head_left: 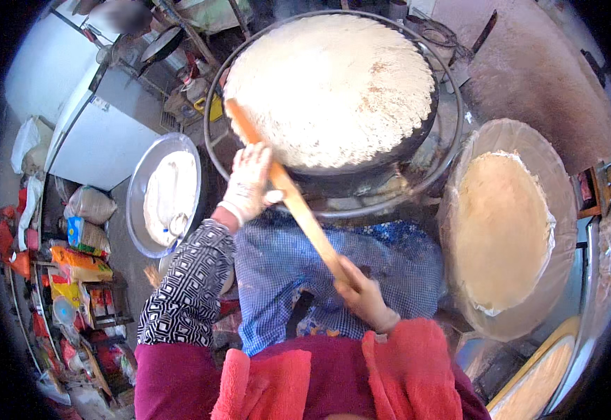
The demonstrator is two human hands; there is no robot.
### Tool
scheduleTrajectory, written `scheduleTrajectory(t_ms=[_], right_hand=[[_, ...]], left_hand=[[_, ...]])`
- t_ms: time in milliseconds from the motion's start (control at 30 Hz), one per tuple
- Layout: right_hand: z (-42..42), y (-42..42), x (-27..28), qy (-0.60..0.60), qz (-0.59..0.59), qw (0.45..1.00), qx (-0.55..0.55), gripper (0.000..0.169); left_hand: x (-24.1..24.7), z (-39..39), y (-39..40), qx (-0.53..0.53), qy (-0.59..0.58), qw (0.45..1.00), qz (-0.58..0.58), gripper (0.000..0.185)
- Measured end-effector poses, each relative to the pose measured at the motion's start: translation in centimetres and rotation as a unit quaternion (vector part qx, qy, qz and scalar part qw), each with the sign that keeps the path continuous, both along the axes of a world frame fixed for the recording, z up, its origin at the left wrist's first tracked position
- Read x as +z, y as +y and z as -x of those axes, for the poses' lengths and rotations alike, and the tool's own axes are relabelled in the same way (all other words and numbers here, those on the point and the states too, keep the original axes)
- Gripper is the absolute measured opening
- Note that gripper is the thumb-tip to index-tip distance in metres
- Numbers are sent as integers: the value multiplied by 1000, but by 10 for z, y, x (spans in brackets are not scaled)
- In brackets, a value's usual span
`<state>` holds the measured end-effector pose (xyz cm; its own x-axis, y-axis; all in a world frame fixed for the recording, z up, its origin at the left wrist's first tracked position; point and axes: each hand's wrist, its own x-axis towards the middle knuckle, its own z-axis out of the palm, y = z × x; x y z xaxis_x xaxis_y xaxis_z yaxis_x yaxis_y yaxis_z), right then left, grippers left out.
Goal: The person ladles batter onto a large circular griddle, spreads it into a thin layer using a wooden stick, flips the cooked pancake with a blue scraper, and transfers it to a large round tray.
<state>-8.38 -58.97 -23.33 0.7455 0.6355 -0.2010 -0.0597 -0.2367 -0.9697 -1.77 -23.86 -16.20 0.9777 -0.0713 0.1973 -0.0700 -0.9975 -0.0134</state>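
Observation:
A long flat wooden stick (305,210) slants from the griddle down to my lap. My right hand (363,296) is shut around its lower end. Higher up, my left hand (250,181), in a thin whitish glove, holds the stick with fingers on one side and the thumb on the other. The stick's darker tip rests over the left edge of a large thin round pancake (326,84). This pale pancake has a ragged rim and a few browned spots at right. It covers the top of a black round griddle (434,113), which a metal ring (460,113) encircles.
A metal basin (132,210) of white batter with a ladle (177,226) stands at left. To the right, thin flatbreads (502,231) lie on a wide round cloth-lined tray (555,283). Bagged goods (82,262) crowd the far left, below a white cabinet (106,139).

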Motion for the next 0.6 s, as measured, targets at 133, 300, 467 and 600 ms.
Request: scheduleTrajectory(t_ms=[133,300,467,600], right_hand=[[10,-61,19,122,75,971,-189,56],[-33,-36,46,275,-77,905,-315,57],[-90,15,53,285,-86,929,-219,57],[-115,61,41,266,-106,945,-155,57]], left_hand=[[21,-102,-93,-189,-67,976,82,103],[-38,-221,-133,-275,-15,961,34,105],[-25,-255,-68,-204,81,976,-11,100],[-43,-237,19,-122,20,992,27,95]])
